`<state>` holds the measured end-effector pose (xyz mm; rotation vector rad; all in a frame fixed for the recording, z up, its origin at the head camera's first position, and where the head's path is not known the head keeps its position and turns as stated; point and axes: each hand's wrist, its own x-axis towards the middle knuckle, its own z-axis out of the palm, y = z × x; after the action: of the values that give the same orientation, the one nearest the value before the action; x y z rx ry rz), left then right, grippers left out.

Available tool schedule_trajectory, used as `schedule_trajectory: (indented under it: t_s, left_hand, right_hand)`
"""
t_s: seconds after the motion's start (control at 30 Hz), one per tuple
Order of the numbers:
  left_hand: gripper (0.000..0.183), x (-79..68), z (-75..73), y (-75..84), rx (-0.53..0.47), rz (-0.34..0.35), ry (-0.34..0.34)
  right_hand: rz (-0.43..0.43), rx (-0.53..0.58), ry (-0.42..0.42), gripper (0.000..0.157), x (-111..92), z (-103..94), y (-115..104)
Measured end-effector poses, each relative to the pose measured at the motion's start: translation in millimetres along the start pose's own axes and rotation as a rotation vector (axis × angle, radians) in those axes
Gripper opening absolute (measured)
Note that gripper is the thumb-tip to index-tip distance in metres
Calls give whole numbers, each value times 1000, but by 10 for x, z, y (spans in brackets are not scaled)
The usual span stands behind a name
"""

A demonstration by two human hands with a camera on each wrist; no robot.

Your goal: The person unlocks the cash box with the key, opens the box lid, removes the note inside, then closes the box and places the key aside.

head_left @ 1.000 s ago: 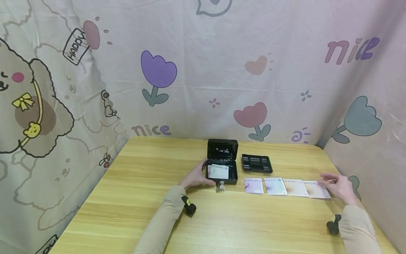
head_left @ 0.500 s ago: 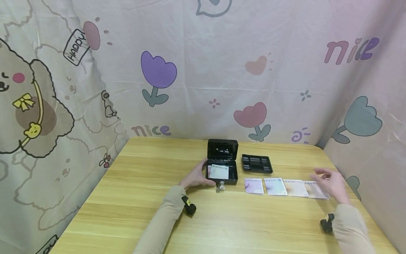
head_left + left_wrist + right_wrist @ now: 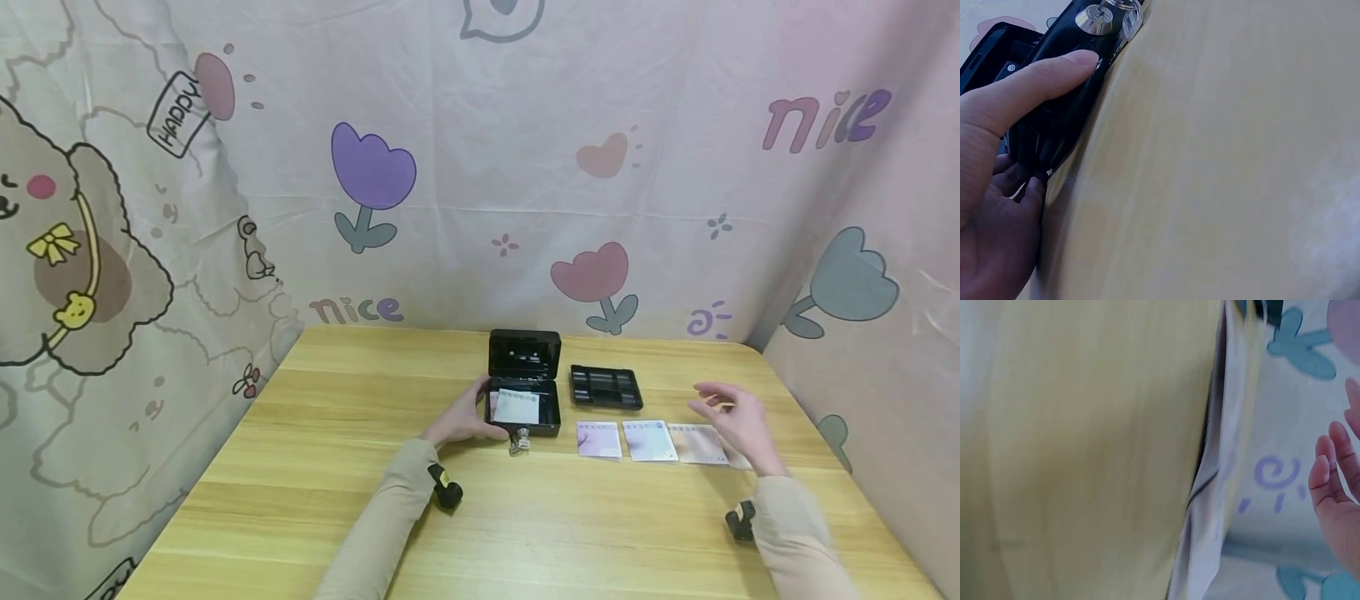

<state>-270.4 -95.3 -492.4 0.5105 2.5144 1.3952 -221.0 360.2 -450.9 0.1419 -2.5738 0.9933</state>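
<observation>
I'm likely laying out notes (image 3: 649,441): left hand (image 3: 463,418) clamped on the box (image 3: 524,358), right hand (image 3: 737,421), fingers loosely apart toward the counter's (image 3: 585,517) right edge, probably needing a boxed one next.

The right hand (image 3: 741,423) hides most of the rightmost note (image 3: 738,458). Print on the other notes (image 3: 650,442) is too small to read. The left wrist view cuts off the box (image 3: 1066,119).

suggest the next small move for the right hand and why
Probably bring the right hand over to the purple note: the hand looks empty, that note lies nearest the open box in the row, and the box, which the left hand grips, has other notes in it.
</observation>
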Motion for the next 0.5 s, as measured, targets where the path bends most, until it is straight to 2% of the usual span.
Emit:
schedule_trajectory:
  t_s: [0.23,0.5]
  left_hand:
    - [120,1,3,-9,2,5,-4]
    - [121,3,2,-19,6,-6,-3]
  right_hand:
    - [-41,78,-27,33,26,214,-238]
    - [-66,160,-101,35,45,436,-552]
